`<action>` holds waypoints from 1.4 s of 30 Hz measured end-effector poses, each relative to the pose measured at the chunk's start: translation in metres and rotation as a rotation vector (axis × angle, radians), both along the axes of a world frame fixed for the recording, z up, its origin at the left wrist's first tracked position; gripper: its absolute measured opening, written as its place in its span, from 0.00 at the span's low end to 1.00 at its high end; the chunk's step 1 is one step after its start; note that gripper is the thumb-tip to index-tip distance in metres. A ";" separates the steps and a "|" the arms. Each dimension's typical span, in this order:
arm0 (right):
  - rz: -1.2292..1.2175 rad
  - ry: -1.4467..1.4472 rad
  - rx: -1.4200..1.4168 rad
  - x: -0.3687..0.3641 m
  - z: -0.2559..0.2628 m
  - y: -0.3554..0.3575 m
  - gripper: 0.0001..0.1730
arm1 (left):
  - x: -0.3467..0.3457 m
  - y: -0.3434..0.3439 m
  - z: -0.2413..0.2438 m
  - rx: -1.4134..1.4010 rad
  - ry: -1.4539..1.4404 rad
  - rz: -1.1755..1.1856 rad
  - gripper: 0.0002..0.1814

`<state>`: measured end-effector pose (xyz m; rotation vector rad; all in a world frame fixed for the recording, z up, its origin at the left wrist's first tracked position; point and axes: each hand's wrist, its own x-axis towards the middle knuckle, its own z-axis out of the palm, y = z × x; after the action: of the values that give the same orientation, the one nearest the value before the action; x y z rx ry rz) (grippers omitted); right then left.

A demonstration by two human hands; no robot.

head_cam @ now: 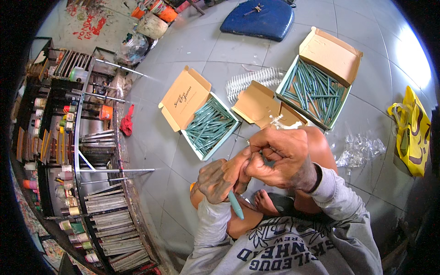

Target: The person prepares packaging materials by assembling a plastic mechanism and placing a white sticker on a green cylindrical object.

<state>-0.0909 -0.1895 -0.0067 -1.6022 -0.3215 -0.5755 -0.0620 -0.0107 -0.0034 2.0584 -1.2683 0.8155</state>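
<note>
My left hand (pixel 221 180), palm turned inward, is closed around a teal pen-like barrel (pixel 236 206) whose rounded end sticks out below the hand. My right hand (pixel 280 154) is curled, its thumb and fingertips pinched together against the left thumb and fingers. A tiny tip shows by the right fingertips, but whatever lies between them is mostly hidden. Beyond the hands, an open carton (pixel 210 125) holds many teal barrels, loosely heaped. Another open carton (pixel 314 92) at the right holds darker green ones. Between them, a smaller open cardboard box (pixel 256 106) has white bits at its near end.
Rows of thin pale spiky pieces (pixel 252 82) lie behind the small box. Crumpled clear plastic (pixel 362 151) and a yellow bag (pixel 412 132) are at the right. A blue cushion (pixel 257 19) lies far ahead. Shelving with a metal frame (pixel 78 137) lines the left.
</note>
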 end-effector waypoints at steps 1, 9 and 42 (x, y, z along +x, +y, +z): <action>-0.029 -0.047 -0.017 0.000 0.000 0.001 0.07 | 0.000 0.000 0.000 -0.004 -0.003 0.008 0.10; -0.103 -0.155 -0.026 -0.001 0.002 0.002 0.09 | -0.010 -0.010 0.006 -0.093 0.126 0.202 0.08; 0.339 0.434 0.277 0.001 -0.003 -0.007 0.08 | -0.005 -0.005 0.016 -0.347 0.618 0.083 0.05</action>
<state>-0.0896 -0.1961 -0.0095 -1.3234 -0.1715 -0.0044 -0.0670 -0.0152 0.0123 1.8719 -0.6537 0.3466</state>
